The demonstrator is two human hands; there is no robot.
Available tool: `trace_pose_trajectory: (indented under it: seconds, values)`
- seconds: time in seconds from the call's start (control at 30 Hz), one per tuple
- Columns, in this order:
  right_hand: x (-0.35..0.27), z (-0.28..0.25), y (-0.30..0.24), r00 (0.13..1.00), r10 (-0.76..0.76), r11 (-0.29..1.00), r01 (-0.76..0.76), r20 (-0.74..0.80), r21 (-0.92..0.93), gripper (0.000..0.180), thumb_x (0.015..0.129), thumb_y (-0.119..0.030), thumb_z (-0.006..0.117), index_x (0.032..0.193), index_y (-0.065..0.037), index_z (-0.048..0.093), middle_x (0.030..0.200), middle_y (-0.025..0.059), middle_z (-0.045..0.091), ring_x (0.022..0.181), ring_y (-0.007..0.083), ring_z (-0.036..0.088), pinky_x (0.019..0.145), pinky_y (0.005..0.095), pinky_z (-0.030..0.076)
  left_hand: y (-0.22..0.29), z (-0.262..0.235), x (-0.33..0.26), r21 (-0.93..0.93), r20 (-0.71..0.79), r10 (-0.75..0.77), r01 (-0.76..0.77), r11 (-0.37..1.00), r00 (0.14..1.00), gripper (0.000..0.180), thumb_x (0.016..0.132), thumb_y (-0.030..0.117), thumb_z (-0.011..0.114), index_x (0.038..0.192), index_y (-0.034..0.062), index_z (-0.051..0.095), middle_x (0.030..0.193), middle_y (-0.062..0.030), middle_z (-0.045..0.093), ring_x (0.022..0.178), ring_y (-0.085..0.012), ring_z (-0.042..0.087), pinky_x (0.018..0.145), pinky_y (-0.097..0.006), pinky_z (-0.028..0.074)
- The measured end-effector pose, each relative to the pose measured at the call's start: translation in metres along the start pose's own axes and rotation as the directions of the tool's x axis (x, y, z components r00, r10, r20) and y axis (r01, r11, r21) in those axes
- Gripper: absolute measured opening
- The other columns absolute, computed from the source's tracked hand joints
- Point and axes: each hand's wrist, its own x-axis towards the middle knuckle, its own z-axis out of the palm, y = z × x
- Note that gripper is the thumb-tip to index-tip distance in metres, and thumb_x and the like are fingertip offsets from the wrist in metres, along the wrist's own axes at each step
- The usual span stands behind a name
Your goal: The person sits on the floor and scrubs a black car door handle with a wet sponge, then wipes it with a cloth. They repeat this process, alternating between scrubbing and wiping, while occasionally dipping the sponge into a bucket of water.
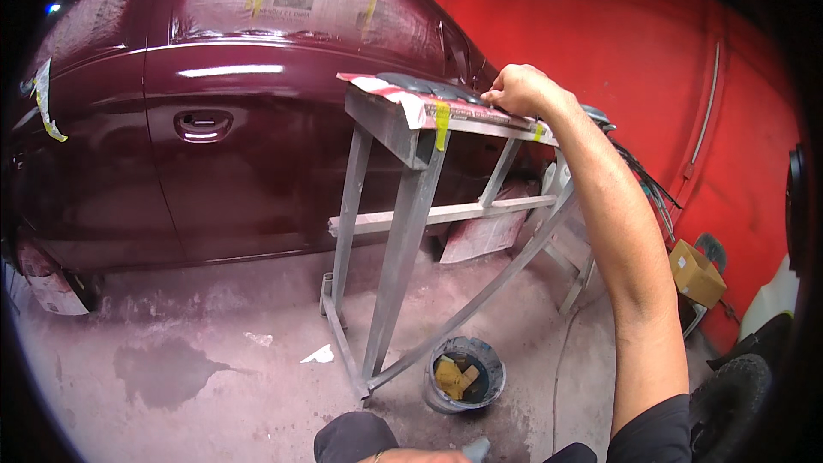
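My right arm reaches up to a grey metal stand (403, 231) covered with taped printed paper (470, 120). My right hand (521, 90) is closed at the far edge of its top, fingers curled down beside dark, smooth shaped parts (429, 86). What its fingertips grip, if anything, is hidden. Only the top of my left hand (420, 457) shows at the lower edge, over my lap. A small grey-blue piece (477, 449) sticks up at its finger end and appears held; the fingers are cut off by the frame.
A dark red car (249, 171) with paper-masked windows stands behind the stand. On the floor, a bucket (467, 377) holds dark liquid and yellowish sponge-like pieces. A cardboard box (696, 274) and a dark tyre (737, 399) are at right, near the red wall (634, 60).
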Motion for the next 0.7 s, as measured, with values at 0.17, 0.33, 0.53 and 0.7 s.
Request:
trace_pose_trajectory:
  seconds: [0.17, 0.33, 0.53, 0.7]
  values:
    - [0.017, 0.008, 0.007, 1.000, -0.019, 0.995, 0.019, 0.006, 0.100, 0.040, 0.096, -0.042, 0.081, 0.117, -0.008, 0.083, 0.114, 0.0175, 0.081, 0.108, 0.0314, 0.078, 0.095, 0.0455, 0.061, -0.040, 0.027, -0.001, 0.153, -0.080, 0.580, -0.565, 0.811, 0.811, 0.027, 0.107, 0.024, 0.066, 0.104, 0.0014, 0.080, 0.099, -0.0138, 0.077, 0.087, -0.0342, 0.075, 0.073, -0.044, 0.059]
    - [0.017, 0.010, 0.020, 0.941, -0.099, 0.993, 0.072, -0.325, -0.093, 0.023, 0.086, -0.017, 0.079, 0.104, -0.005, 0.086, 0.099, 0.0207, 0.081, 0.099, 0.0322, 0.080, 0.094, 0.0446, 0.062, -0.031, 0.026, -0.003, 0.093, -0.042, 0.552, -0.546, 0.832, 0.833, 0.025, 0.106, 0.021, 0.067, 0.103, -0.0003, 0.079, 0.100, -0.0161, 0.077, 0.088, -0.0366, 0.075, 0.073, -0.045, 0.059]
    - [-0.009, -0.016, 0.011, 0.976, -0.004, 1.000, 0.009, -0.218, 0.021, 0.035, 0.093, -0.031, 0.078, 0.108, 0.000, 0.083, 0.111, 0.0263, 0.078, 0.114, 0.0392, 0.075, 0.102, 0.0481, 0.059, -0.012, 0.030, -0.008, 0.073, 0.003, 0.505, -0.504, 0.861, 0.863, 0.022, 0.106, 0.017, 0.068, 0.103, -0.0024, 0.078, 0.101, -0.0189, 0.077, 0.090, -0.0395, 0.075, 0.073, -0.047, 0.060]
    - [-0.011, 0.001, -0.001, 0.987, 0.030, 0.996, -0.017, -0.156, 0.087, 0.074, 0.102, -0.065, 0.063, 0.118, 0.006, 0.079, 0.122, 0.0283, 0.076, 0.123, 0.0388, 0.072, 0.108, 0.0488, 0.056, 0.001, 0.039, -0.012, 0.077, 0.044, 0.487, -0.489, 0.869, 0.872, 0.020, 0.105, 0.014, 0.069, 0.103, -0.0041, 0.078, 0.102, -0.0212, 0.077, 0.091, -0.0419, 0.076, 0.073, -0.049, 0.060]
